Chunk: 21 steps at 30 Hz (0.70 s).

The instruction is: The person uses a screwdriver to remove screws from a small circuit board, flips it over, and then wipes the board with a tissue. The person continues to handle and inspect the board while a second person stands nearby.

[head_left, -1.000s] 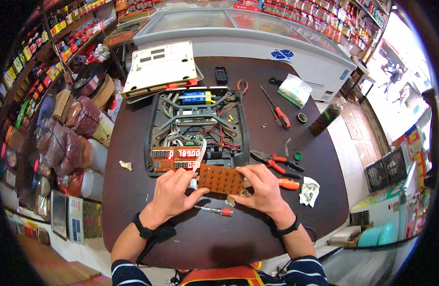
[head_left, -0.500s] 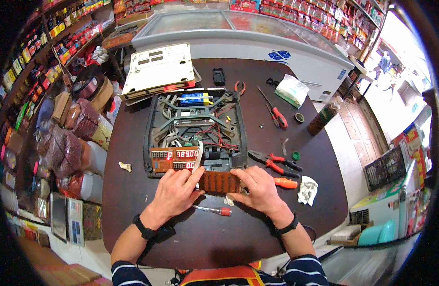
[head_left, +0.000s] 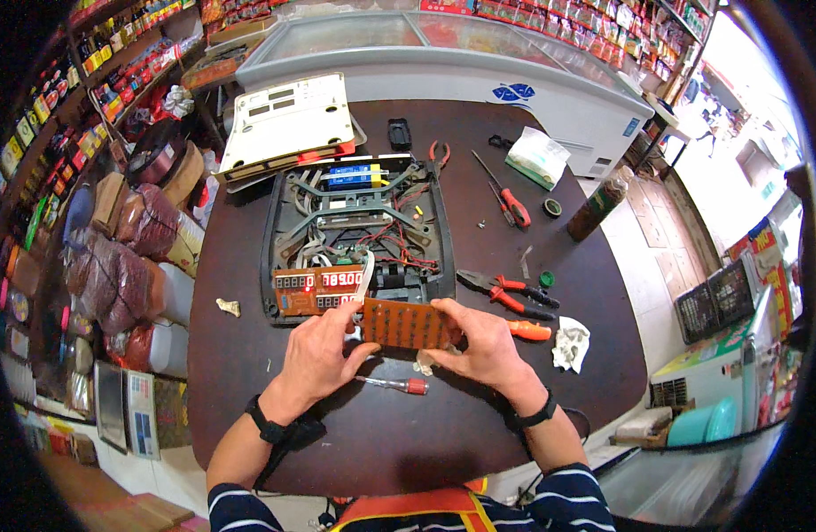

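My left hand [head_left: 324, 355] and my right hand [head_left: 476, 348] grip a brown circuit board [head_left: 402, 325] with rows of small dark parts by its two ends, tilted up. Just beyond it sits an opened black housing [head_left: 425, 222] with wires, metal brackets and a blue-and-yellow part [head_left: 355, 176]. A display board [head_left: 315, 291] with lit red digits lies on its near edge, beside a white ribbon cable [head_left: 366, 275]. A red-handled screwdriver [head_left: 412, 386] lies below the held board; pliers [head_left: 501, 293], an orange-handled tool [head_left: 527, 330] and crumpled tissue [head_left: 570, 345] lie to the right.
The dark table [head_left: 239, 390] also bears a white cover [head_left: 284, 129], a long screwdriver [head_left: 514, 204], a white packet [head_left: 536, 158] and a bottle [head_left: 594, 213]. A chest freezer [head_left: 567, 106] stands behind. Stocked shelves and sacks [head_left: 97, 275] line the left; a bright doorway is at right.
Both hands and the held board have risen slightly in the picture, and the board's tilt has varied. The objects on the table appear a little higher too, as the view shifts.
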{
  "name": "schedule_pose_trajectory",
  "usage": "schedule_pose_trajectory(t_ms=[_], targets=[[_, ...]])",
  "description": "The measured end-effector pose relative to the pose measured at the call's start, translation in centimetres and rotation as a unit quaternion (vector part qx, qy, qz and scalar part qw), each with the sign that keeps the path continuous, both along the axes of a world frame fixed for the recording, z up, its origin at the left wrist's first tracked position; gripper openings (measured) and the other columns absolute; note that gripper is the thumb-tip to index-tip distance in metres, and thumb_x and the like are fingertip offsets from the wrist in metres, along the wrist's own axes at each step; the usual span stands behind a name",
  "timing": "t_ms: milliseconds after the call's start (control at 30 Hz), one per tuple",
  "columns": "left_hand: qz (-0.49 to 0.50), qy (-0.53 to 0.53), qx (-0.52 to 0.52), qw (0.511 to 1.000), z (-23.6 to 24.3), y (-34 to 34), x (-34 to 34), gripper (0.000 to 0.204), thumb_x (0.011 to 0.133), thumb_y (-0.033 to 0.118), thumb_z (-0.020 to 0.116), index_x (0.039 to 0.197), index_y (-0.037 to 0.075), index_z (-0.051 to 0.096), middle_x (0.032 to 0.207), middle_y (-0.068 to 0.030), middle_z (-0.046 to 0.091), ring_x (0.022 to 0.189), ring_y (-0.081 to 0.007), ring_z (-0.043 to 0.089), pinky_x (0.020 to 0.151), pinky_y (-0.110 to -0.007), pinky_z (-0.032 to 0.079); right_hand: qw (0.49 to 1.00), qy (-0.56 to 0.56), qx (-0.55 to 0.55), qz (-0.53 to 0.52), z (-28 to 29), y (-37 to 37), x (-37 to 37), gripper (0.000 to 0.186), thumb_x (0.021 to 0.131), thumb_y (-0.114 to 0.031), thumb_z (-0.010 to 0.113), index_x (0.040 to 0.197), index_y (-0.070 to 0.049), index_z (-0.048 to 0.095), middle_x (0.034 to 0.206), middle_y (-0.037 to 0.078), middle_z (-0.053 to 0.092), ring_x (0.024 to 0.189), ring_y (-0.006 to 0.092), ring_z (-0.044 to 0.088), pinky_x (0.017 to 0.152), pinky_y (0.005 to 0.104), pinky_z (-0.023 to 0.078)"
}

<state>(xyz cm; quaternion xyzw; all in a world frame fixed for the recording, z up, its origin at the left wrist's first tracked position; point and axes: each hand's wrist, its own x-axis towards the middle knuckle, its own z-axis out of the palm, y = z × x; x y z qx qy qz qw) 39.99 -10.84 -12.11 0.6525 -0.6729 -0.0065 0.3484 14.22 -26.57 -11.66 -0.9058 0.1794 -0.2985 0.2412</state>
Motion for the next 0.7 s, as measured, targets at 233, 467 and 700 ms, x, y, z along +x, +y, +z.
schedule_pose_trajectory(t_ms=[233, 467, 700], targets=[[0.003, 0.284, 0.070, 0.956, -0.8, 0.2, -0.6, 0.051, 0.096, 0.009, 0.088, 0.131, -0.002, 0.052, 0.091, -0.0105, 0.076, 0.073, -0.0137, 0.075, 0.067, -0.033, 0.061, 0.995, -0.033, 0.099, 0.005, -0.5, 0.1, 0.3, 0.087, 0.082, -0.011, 0.100, 0.157, -0.007, 0.056, 0.084, 0.003, 0.065, 0.068, 0.0094, 0.061, 0.063, 0.0268, 0.052], [-0.009, 0.508, 0.062, 0.859, -1.8, 0.0, -1.0, 0.038, 0.103, 0.002, 0.078, 0.128, -0.001, 0.050, 0.100, -0.0104, 0.075, 0.083, -0.0135, 0.076, 0.074, -0.029, 0.063, 0.974, -0.017, 0.224, -0.033, -0.4, 0.2, 0.1, 0.088, 0.085, -0.010, 0.097, 0.161, -0.010, 0.052, 0.083, 0.002, 0.066, 0.066, 0.0068, 0.060, 0.061, 0.0269, 0.053], [-0.020, 0.563, 0.070, 0.823, -2.1, -0.1, -0.9, 0.028, 0.104, 0.000, 0.077, 0.123, -0.001, 0.056, 0.100, -0.0078, 0.072, 0.084, -0.0128, 0.076, 0.074, -0.027, 0.065, 0.960, -0.027, 0.277, -0.023, -0.5, 0.3, 0.4, 0.088, 0.086, -0.007, 0.096, 0.162, -0.010, 0.052, 0.079, 0.000, 0.066, 0.066, 0.0053, 0.063, 0.060, 0.0255, 0.053]])
